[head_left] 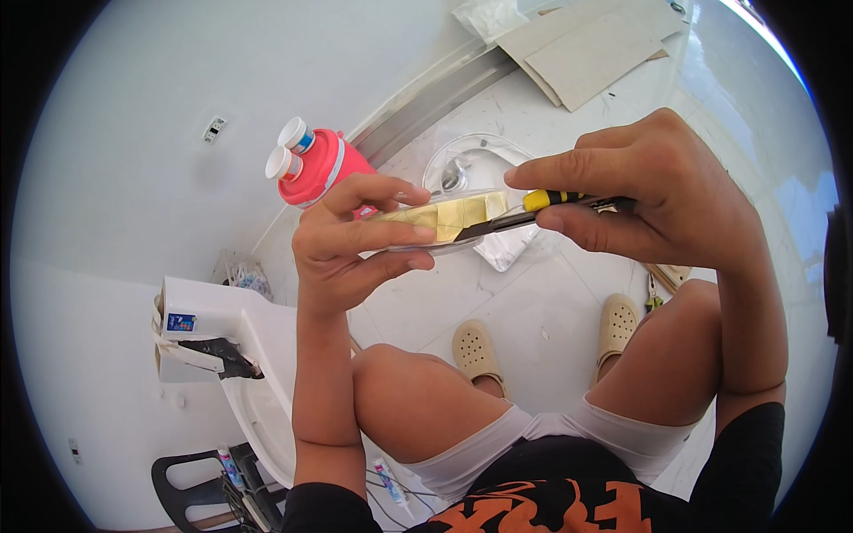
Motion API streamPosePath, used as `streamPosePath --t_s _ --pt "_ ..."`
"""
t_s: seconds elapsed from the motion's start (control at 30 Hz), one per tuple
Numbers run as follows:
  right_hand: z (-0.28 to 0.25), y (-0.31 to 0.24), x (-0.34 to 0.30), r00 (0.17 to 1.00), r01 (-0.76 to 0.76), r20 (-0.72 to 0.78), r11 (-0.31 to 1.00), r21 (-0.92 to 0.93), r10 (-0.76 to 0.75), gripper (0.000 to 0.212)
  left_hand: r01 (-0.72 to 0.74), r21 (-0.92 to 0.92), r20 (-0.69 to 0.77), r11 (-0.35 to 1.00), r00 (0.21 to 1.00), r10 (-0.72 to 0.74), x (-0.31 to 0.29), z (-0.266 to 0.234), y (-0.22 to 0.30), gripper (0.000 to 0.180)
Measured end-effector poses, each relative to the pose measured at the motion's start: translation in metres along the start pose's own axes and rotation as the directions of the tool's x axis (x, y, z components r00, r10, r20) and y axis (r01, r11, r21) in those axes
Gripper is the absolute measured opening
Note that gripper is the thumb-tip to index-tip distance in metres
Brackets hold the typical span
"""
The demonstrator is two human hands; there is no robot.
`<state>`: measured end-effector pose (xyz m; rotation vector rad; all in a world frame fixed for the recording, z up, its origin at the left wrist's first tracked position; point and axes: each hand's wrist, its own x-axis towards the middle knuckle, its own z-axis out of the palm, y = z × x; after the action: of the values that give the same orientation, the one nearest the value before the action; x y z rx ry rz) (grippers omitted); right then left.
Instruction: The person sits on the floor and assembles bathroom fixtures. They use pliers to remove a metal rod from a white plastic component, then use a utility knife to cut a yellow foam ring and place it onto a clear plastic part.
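L hand (pixel 351 235) pinches the pack (pixel 449 218) (clear plastic w/ gold pcs inside), thumb below, fingers along the near side & over top. R hand (pixel 653 191) grips a tool (pixel 538 201), dark blade, yel/blk piece alongside; can't tell if that's 1 item or 2. R thumb is under it, index out straight, tip near the pack's R end. Blade tip's at the pack's near edge, approx. mid-length. Pack's held up off the floor, btwn both hands, in front of the knees.

Under/behind it: wht tray (pixel 503 258), rounded rim, partly hidden by hands & pack. Floor (pixel 542 302) = wht tile w/ thin joints & a few specks; tile shows btwn tray & the beige clogs (pixel 477 351), so hands have room that way.

L of the hands: pink jug (pixel 313 184) w/ 2 wht cups on top, close behind L hand. Nearer, L side: wht unit (pixel 213 302), its edge just beside L forearm; blk chair (pixel 169 484) beyond.

Far side: wht wall (pixel 178 62) w/ outlet (pixel 214 130), gray strip (pixel 444 99) along its base, cardboard (pixel 600 53) flat on tile, well apart from R hand.
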<state>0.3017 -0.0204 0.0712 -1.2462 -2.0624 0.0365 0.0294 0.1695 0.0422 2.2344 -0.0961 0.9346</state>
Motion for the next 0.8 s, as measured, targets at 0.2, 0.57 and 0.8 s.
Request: streamPosePath --t_s 0.2,0.57,0.8 --pt "0.001 0.002 0.0 1.0 0.019 -0.014 1.0 -0.011 -0.019 0.033 -0.015 -0.007 -0.015 1.0 1.0 0.015 -0.002 -0.002 -0.001 0.038" --pt "0.003 0.0 0.0 1.0 0.01 -0.012 0.999 -0.051 -0.011 0.032 0.088 0.033 0.043 0.996 0.995 -0.09 -0.009 -0.01 0.001 0.035" --pt "0.004 -0.002 0.0 0.999 -0.009 -0.033 0.993 -0.116 0.005 0.032 0.139 -0.029 0.004 0.99 0.99 -0.139 -0.009 -0.005 0.0 0.036"
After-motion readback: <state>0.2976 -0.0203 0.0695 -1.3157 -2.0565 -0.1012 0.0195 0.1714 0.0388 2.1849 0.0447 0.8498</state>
